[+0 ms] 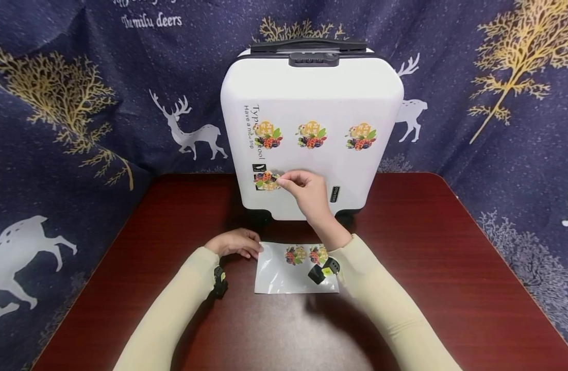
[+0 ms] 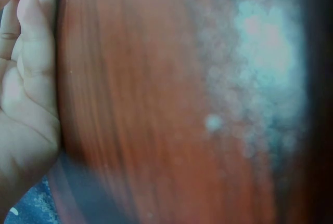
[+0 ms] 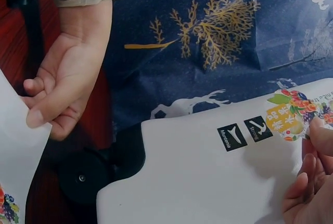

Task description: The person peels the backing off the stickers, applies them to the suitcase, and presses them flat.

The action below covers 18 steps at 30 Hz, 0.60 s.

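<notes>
A fruit sticker (image 1: 267,180) is pinched at its right edge between the thumb and index finger of my right hand (image 1: 309,191). In the head view the sticker overlaps the black labels low on the left of a white suitcase (image 1: 307,82), its fruit side up and its lettering down. Three like stickers, the middle one (image 1: 312,135) among them, sit in a row higher on the suitcase. My left hand (image 1: 237,243) pinches the upper left corner of a white sticker sheet (image 1: 274,273), thumb on top in the right wrist view. Two stickers (image 1: 295,255) show on the sheet.
The suitcase stands upright at the back of a dark red table (image 1: 182,216), its black wheels (image 3: 83,174) at the bottom. Behind hangs a blue cloth (image 1: 140,67) printed with deer and trees. Black wrist cameras (image 1: 324,271) are strapped on both arms.
</notes>
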### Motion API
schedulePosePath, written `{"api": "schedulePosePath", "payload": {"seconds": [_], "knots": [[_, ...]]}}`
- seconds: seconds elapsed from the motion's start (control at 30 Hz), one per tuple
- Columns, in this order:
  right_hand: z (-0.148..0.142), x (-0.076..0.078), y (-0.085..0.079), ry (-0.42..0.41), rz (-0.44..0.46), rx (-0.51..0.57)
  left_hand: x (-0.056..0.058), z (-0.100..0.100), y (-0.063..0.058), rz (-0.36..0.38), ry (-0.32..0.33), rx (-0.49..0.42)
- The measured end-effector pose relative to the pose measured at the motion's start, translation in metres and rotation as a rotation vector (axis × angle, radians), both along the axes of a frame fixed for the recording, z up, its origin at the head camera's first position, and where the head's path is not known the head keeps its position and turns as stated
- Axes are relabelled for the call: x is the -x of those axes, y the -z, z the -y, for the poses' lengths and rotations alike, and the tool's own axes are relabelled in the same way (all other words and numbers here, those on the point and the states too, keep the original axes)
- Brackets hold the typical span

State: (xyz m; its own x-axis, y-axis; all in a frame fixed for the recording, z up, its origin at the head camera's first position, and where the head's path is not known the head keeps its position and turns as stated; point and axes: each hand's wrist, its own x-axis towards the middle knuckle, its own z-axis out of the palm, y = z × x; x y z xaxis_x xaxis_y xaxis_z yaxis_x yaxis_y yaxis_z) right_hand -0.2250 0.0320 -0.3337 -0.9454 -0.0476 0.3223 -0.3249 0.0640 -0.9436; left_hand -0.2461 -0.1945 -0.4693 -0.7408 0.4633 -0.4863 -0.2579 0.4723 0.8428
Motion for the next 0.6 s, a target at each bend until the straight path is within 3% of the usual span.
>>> {"api": "schedulePosePath", "payload": {"seconds": [0.6], "knots": [[0.0008,-0.0051,0.0,0.069,-0.008,0.004,-0.001,-0.0007,-0.0007,0.0,-0.003,0.003]]}}
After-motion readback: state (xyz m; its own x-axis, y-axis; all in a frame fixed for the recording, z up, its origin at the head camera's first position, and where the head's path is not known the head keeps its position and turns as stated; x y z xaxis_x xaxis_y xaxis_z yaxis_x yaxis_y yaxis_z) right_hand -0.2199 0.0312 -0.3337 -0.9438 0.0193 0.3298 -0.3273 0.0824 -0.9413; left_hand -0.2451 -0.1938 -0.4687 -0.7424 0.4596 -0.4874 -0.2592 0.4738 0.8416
